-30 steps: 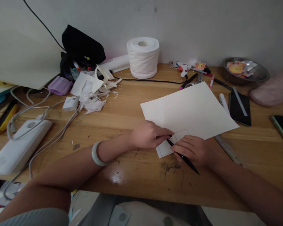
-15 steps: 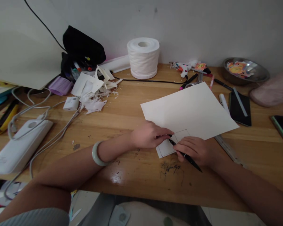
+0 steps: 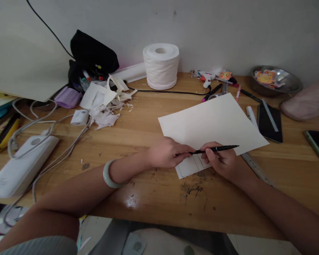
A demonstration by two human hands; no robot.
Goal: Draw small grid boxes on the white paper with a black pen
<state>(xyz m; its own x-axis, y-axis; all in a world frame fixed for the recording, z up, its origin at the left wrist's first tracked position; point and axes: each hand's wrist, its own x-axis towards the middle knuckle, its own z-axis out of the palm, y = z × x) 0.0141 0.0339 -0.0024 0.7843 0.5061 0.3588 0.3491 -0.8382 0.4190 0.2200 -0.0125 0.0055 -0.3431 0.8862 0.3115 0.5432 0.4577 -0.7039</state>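
Note:
A white sheet of paper (image 3: 212, 120) lies at a slant on the wooden table, with thin dark rectangles drawn at its near corner. My left hand (image 3: 168, 152) rests by the paper's left edge, thumb and finger pinched on the small black cap of a pen, which is mostly hidden. Gripped in the fingers of my right hand (image 3: 220, 161) is the black pen (image 3: 218, 148), lying nearly level above the drawn lines. One end of it reaches my left fingertips; the other points right. Whether the cap is fully on cannot be seen.
A metal ruler (image 3: 257, 170) lies partly under my right forearm. Behind the paper are a white roll (image 3: 161, 67), a glue gun (image 3: 206, 78) and a metal bowl (image 3: 287, 83). Paper scraps (image 3: 103, 99), cables and a white power bank (image 3: 23, 166) are on the left, phones on the right.
My right hand has turned and moved slightly up and right. The pen has swung from pointing down-right to nearly level, its end now at my left fingertips. My left hand has stayed put.

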